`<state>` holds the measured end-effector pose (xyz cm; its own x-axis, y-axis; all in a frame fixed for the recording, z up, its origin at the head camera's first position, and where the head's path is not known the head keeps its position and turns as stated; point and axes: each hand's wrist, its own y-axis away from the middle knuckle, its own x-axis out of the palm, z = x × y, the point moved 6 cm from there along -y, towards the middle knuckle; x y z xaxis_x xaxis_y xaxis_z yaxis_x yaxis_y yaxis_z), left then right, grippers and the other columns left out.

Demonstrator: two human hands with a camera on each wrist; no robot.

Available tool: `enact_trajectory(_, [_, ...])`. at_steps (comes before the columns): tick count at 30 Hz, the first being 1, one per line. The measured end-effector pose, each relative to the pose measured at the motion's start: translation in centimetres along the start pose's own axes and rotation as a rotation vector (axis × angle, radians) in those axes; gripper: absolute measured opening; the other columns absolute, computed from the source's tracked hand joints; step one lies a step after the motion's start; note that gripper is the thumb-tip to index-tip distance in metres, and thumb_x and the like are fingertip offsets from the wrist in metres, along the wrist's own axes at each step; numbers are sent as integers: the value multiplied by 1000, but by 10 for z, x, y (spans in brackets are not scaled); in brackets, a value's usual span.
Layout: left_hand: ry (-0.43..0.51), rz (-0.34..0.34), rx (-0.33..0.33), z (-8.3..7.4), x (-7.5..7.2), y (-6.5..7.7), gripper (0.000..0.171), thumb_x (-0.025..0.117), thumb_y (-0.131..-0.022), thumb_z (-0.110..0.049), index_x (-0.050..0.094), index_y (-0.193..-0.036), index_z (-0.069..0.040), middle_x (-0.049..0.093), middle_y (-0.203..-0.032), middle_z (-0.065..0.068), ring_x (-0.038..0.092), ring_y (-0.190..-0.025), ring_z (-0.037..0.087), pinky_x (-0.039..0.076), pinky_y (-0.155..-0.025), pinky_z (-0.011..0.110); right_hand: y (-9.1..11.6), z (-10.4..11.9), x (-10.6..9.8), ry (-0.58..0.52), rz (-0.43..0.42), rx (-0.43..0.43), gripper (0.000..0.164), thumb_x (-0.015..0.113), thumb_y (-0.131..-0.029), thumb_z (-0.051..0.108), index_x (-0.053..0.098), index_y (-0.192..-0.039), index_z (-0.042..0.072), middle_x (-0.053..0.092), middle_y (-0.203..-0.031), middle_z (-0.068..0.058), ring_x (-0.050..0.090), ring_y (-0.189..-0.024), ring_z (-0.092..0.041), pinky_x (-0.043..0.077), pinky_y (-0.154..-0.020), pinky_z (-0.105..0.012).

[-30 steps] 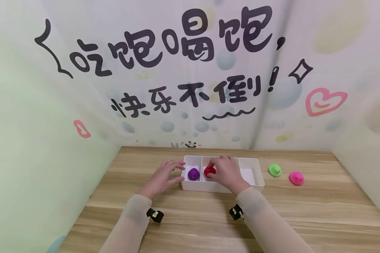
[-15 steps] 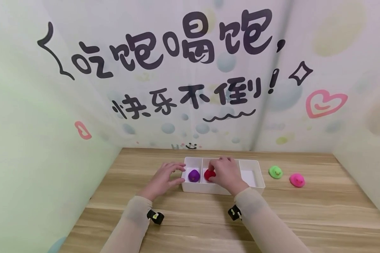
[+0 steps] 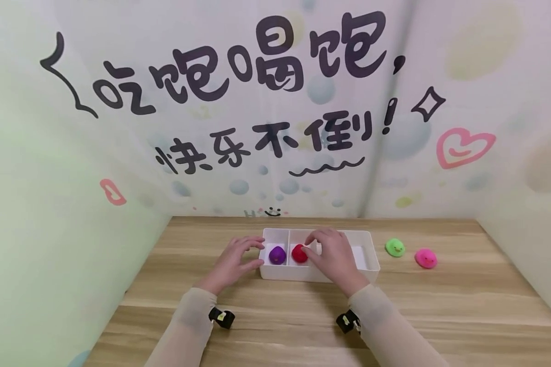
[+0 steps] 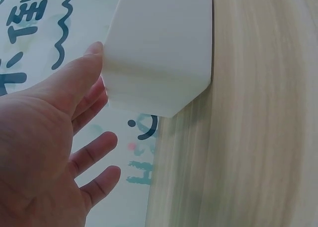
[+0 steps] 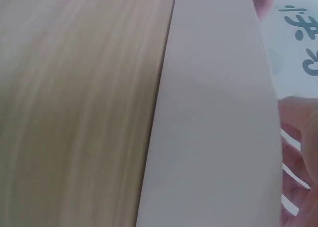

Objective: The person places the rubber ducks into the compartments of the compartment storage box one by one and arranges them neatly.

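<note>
A white divided box (image 3: 298, 273) stands on the wooden table in the head view. A purple toy duck (image 3: 277, 255) sits in its left compartment, and a red toy duck (image 3: 299, 253) in the middle one. My left hand (image 3: 229, 265) touches the box's left end with thumb and fingertips, the fingers spread and relaxed; the left wrist view shows them at the rim. Over the middle of the box is my right hand (image 3: 337, 257). Its thumb and forefinger are parted beside the red duck and hold nothing visible. The right wrist view shows the box's front wall (image 5: 213, 113) but neither duck.
To the right of the box, a green toy duck (image 3: 395, 247) and a pink toy duck (image 3: 426, 258) lie on the wooden table (image 3: 280, 321). A printed wall (image 3: 229, 153) rises behind the table's back edge.
My right hand has loosened from the red duck and drawn slightly right, leaving the duck in the middle compartment. The left hand stays at the box's left end.
</note>
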<state>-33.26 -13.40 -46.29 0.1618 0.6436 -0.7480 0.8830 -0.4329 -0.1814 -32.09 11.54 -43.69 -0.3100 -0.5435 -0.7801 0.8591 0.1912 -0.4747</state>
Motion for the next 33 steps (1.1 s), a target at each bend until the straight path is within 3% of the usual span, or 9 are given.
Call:
enact_trajectory(8, [27,5,11,0,0,1,36,77,-94,-21,67,-127,-12,57,-151,3,50,-129,29,49,-108,54,9,-10,-29,39,-42,-18,14,86,-85,24,74,-91,18,78,-99,-1,70,-101,-26,53,-94,-54])
enact_trajectory(15, [13,15,7,-1,3,0,36,76,-94,-24,67,-128,-12,57,-151,2,50,-130,29,49,-109,53,23,-37,-56,63,-98,20,13,84,-87,21,74,-92,16,78,-100,-4,70,-103,-29,50,-92,-54])
enact_trajectory(24, [-9,16,2,-3,-1,-3,37,76,-94,-22,67,-129,-11,57,-151,1,50,-130,29,49,-108,53,33,-65,-82,45,-186,44,9,79,-89,13,74,-97,12,77,-93,-6,70,-88,-30,46,-81,-50])
enact_trajectory(33, [-1,16,8,-6,-2,0,38,76,-94,-22,66,-128,-9,58,-150,2,51,-127,30,49,-107,54,52,-92,-101,43,-213,100,7,72,-91,6,74,-98,10,77,-94,-9,70,-85,-31,53,-75,-47])
